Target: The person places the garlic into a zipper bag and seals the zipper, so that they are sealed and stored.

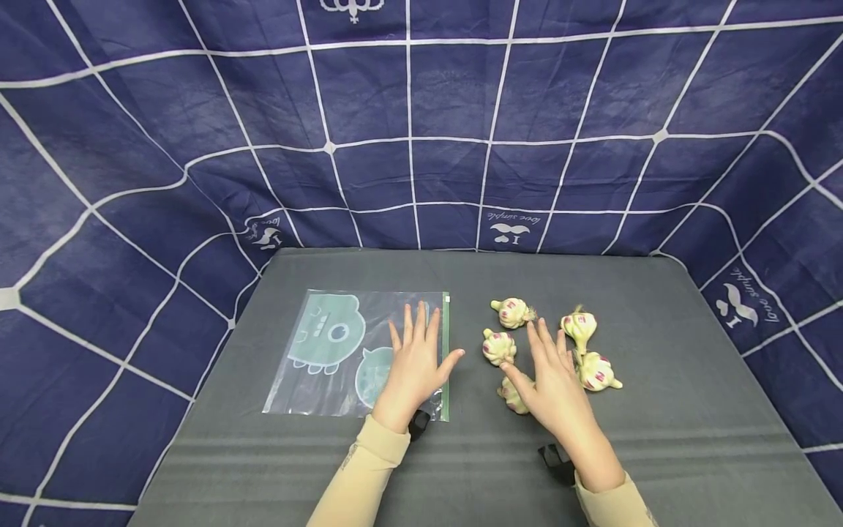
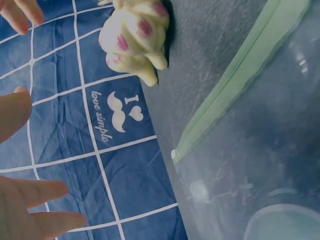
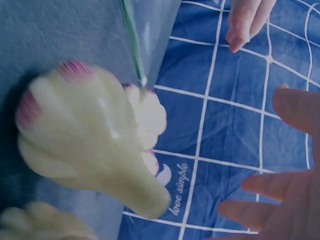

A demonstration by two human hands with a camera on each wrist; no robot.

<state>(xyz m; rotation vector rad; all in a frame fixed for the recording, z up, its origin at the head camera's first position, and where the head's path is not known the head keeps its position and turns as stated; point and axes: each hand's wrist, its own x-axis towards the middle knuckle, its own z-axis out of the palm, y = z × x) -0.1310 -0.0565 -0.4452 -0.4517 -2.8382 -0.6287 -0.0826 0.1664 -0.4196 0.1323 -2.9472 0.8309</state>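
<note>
My left hand (image 1: 416,366) is spread with straight fingers over the right part of a clear zip bag (image 1: 276,391) printed with teal cartoon monsters. A green zip strip (image 1: 446,351) runs down the bag's right edge. My right hand (image 1: 553,380), fingers spread, hovers among several garlic bulbs. One bulb (image 1: 512,312) lies at the back, another garlic bulb (image 1: 499,347) in front of it, and a third bulb (image 1: 512,397) is partly hidden by my right thumb. Right of the hand lie an upper bulb (image 1: 579,326) and a lower bulb (image 1: 598,372). Neither hand holds anything.
A grey cloth (image 1: 658,315) covers the table. Behind it and at both sides hangs a blue curtain (image 1: 448,95) with white grid lines. Dark straps circle both wrists, the left strap (image 1: 419,423) and the right strap (image 1: 558,462).
</note>
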